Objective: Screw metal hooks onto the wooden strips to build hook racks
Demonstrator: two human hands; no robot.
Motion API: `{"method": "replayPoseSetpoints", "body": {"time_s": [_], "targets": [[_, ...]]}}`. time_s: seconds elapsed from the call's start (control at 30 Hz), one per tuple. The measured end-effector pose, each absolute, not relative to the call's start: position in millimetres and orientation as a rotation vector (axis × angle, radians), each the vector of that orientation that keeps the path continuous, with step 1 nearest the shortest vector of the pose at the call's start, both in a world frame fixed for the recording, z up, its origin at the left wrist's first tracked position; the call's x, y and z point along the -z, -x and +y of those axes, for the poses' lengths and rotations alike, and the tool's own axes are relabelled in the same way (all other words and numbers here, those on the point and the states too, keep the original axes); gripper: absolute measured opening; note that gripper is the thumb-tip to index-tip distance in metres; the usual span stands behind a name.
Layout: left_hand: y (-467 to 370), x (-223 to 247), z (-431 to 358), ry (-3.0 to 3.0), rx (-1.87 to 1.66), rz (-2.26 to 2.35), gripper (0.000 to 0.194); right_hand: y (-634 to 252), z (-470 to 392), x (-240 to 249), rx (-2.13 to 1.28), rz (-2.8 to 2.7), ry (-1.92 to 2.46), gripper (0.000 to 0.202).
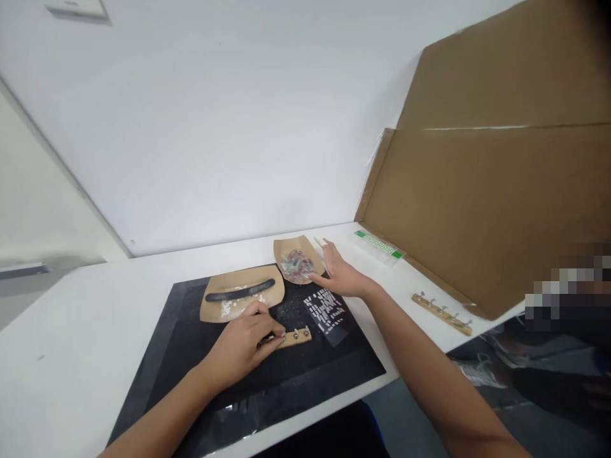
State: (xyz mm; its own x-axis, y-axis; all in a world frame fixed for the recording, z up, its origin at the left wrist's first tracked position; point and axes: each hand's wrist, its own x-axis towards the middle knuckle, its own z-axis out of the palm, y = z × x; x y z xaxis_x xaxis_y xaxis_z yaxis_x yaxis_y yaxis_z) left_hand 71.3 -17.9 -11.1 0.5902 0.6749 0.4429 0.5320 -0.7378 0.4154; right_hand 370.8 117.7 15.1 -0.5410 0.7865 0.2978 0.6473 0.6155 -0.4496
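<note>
My left hand [252, 334] is closed, thumb and fingers pinched at the left part of a narrow wooden strip [301, 337] with small metal fittings standing along it. The fingers cover that end of the strip. My right hand [341, 270] is open, thumb stretched out beside a tan tray [282, 247] of small clear-wrapped pieces [298, 264]. A thin pale stick [319, 242] shows at its fingertips; whether it is held I cannot tell. Below that hand, many small white pieces [324, 308] lie in rows on a clear sheet.
A second tan tray [208, 310] holds a dark curved bar [241, 291] and white bits. A black mat [165, 356] lies on the white table [62, 356]. To the right are another strip with fittings [442, 313], a green-and-white packet [379, 245] and a tall cardboard panel [477, 191].
</note>
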Motion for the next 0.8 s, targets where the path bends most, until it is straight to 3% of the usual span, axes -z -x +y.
{"method": "replayPoseSetpoints", "body": {"time_s": [0.3,0.5,0.8], "targets": [[-73.8,9.0,-23.9,-2.546,-0.785,1.109,0.011,-375.3,122.6,-13.4,-0.387,-2.343,1.095,0.092],[-73.0,9.2,-26.9,-2.59,-0.62,1.198,0.026,-374.6,124.1,-13.4,-0.416,-2.302,1.062,0.084],[-69.8,4.0,-26.7,-2.556,-0.579,1.233,0.021,-367.9,122.1,-17.9,-0.46,-2.144,0.93,0.065]]}}
